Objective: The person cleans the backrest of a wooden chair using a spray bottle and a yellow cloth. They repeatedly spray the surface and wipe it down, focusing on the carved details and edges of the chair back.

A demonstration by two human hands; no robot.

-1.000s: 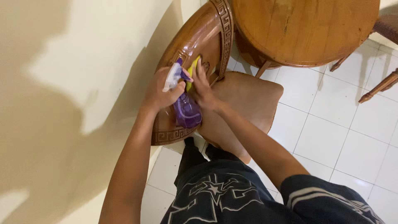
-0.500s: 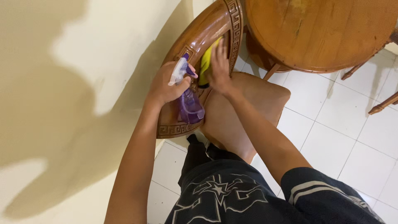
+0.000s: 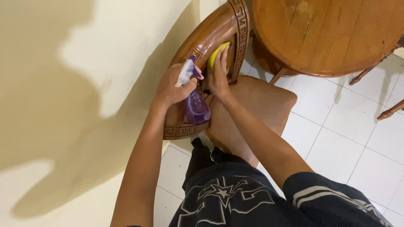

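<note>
Against chair back (image 3: 210, 33), spray bottle (image 3: 194, 103) nozzle-up, upright.

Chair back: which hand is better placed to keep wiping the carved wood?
Probably the right hand: it already presses the yellow cloth flat against the chair back. The left hand has its grip full with the purple spray bottle.

Items counted: one purple spray bottle (image 3: 194, 107); one yellow cloth (image 3: 216, 54); one carved wooden chair (image 3: 227, 25) with one brown padded seat (image 3: 261, 105); one round wooden table (image 3: 328, 33). Two further wooden furniture legs (image 3: 389, 111) show at the right edge. Two hands are present: left hand (image 3: 173, 88), right hand (image 3: 219, 77).
</note>
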